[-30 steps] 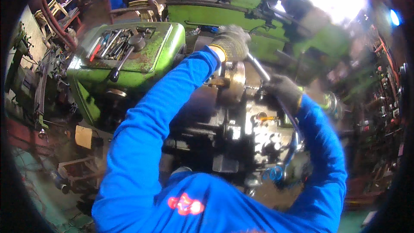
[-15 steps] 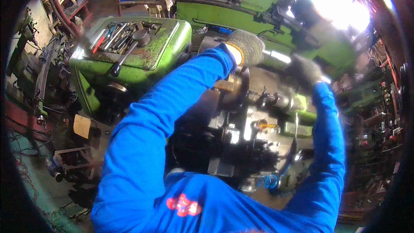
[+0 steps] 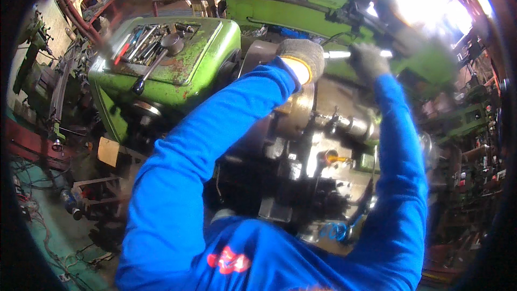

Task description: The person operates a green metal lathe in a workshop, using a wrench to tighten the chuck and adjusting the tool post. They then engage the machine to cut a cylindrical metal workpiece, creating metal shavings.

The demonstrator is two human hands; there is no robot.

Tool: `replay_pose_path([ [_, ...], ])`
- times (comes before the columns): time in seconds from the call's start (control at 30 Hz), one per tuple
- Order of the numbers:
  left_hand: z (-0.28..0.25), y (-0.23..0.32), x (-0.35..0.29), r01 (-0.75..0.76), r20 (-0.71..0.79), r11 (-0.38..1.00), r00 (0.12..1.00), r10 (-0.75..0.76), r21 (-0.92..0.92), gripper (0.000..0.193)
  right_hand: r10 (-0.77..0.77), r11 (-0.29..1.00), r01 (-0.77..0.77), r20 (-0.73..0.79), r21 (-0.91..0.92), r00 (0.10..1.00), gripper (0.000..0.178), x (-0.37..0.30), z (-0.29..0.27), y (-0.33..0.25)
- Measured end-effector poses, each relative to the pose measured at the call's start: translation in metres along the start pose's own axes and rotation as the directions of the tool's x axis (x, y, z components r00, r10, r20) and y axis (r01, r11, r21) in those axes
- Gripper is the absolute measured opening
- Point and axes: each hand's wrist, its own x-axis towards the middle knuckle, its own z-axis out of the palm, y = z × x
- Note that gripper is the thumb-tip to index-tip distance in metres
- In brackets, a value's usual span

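Note:
Both of my hands wear grey knit gloves. My left hand [image 3: 302, 58] is closed at the left end of a shiny metal bar [image 3: 338, 54], above the lathe's round chuck [image 3: 300, 109]. Whatever part of the bar or chuck lies under that palm is hidden. My right hand [image 3: 369, 60], slightly blurred, wraps round the bar farther right, and a short end of it sticks out past the fingers. The bar lies nearly level across the view. Below the hands is the lathe's carriage [image 3: 301, 167], with a yellow-handled brush [image 3: 338, 159] on it.
On the left, the green headstock [image 3: 210, 64] carries loose tools [image 3: 142, 46] and a lever [image 3: 153, 67] with a black knob. A second green machine [image 3: 274, 13] stands behind. Blue coiled hose [image 3: 335, 230] hangs near my body. Crowded shelves [image 3: 468, 167] line the right side.
My right hand has moved away from me and a little left, bringing the bar from a downward slant to nearly level. My left hand stays at the chuck, and the view has shifted slightly.

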Motion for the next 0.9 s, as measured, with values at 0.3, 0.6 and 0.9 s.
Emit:
replay_pose_path([
  [0.3,-0.004,-0.013,-0.021,0.055,0.082,0.998,0.995,-0.057,0.023,0.035,0.002,0.998,-0.002,0.006,0.068,1.0,0.023,0.026,0.008,-0.007],
  [0.6,-0.004,-0.017,-0.036,0.036,-0.015,0.999,0.999,-0.035,0.04,0.025,0.258,0.961,-0.252,0.043,-0.113,0.965,0.028,-0.004,0.04,0.086],
  [0.9,-0.006,-0.005,-0.032,0.149,-0.034,0.966,0.989,-0.145,0.211,0.027,0.24,0.97,-0.23,0.189,-0.074,0.952,0.032,-0.004,0.039,0.112],
])
